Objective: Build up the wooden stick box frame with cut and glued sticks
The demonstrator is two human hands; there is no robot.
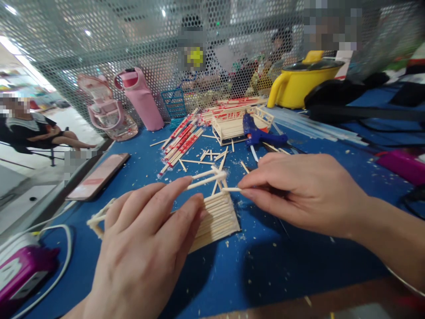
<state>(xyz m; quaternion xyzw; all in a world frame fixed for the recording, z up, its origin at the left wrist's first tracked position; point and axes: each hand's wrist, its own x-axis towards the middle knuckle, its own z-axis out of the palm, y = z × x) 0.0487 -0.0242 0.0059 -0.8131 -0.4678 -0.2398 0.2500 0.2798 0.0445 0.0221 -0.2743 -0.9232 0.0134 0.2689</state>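
A small frame of pale wooden sticks (pixel 219 217) with a slatted base lies on the blue table, tilted towards me. My left hand (pixel 149 226) covers its middle and left part, with thumb and index finger closed round its upper rail. Between the thumb and forefinger of my right hand (pixel 288 190) is a short wooden stick (pixel 231 189), whose far end touches the frame's right corner post. A finished-looking stick model (pixel 232 128) stands farther back, and a blue glue gun (pixel 257 133) rests against its right side.
Loose sticks and red-white wrapped stick packs (pixel 182 144) lie beyond the frame. A phone (pixel 99 176), pink bottle (pixel 144 99), clear bottle (pixel 114 119) and purple power strip (pixel 29 274) are leftward. Glue sticks (pixel 318 126) and a yellow pot (pixel 303 84) sit rightward. A person sits far left.
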